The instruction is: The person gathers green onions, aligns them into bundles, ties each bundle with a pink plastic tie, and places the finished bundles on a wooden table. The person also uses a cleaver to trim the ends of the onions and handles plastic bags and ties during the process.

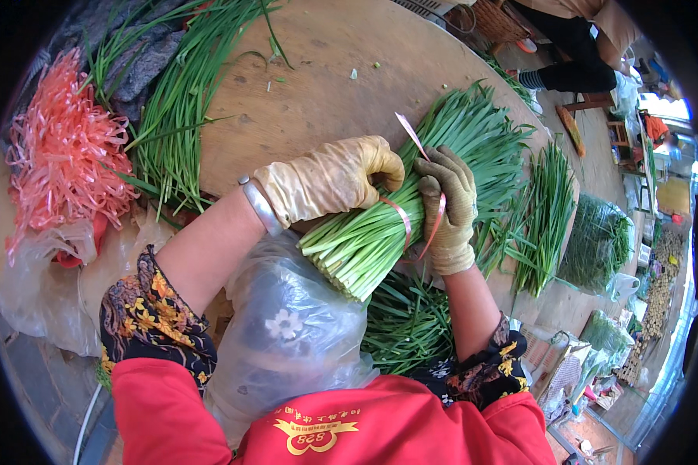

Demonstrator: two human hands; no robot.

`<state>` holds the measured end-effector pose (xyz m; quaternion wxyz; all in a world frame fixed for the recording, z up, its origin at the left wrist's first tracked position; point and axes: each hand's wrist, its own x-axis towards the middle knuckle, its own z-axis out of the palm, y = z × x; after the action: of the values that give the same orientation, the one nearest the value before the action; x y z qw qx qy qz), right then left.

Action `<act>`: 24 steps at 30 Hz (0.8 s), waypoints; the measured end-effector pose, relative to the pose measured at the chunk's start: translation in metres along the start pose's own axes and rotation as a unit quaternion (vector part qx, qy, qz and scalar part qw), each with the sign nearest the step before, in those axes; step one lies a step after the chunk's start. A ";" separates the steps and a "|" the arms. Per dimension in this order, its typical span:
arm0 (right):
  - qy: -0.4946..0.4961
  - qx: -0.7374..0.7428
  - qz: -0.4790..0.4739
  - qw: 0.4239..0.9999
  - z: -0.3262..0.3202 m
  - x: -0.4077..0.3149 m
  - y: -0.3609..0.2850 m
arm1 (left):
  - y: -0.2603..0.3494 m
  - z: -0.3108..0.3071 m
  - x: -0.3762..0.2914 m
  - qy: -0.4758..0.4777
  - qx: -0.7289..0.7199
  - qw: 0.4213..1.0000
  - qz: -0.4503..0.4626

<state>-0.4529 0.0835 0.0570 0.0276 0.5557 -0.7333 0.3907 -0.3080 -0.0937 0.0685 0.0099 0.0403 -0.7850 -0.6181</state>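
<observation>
A thick bundle of green leafy stalks, probably garlic chives (pixel 360 250), lies slantwise, its cut ends towards me. Pink plastic ribbon (pixel 406 224) runs around the stalks. My left hand (pixel 346 177), in a stained, light glove, rests curled on the bundle, its thumb and fingers closed at the ribbon; its fingertips are partly hidden. My right hand (pixel 451 203), in a knitted glove, pinches the ribbon between thumb and fingers at the bundle's right side. One ribbon end sticks up above this hand, and a loose loop hangs below it. The ribbon's course under the bundle is hidden.
Loose green stalks (pixel 168 128) and a heap of pink ribbons (pixel 67 145) lie left on the wooden table (pixel 326 46). More stalks (pixel 544 215) lie right. A clear plastic bag (pixel 291 331) covers my lap. Another person (pixel 564 64) is at the upper right, near bagged greens (pixel 596 244).
</observation>
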 end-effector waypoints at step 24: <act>0.015 0.007 -0.015 1.000 0.000 0.007 -0.003 | 0.011 -0.015 -0.003 -0.084 0.023 0.996 -0.003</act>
<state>-0.4532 0.0775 0.0621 0.0403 0.5609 -0.7218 0.4035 -0.3046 -0.1053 0.0826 -0.0587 -0.0096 -0.7971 -0.6009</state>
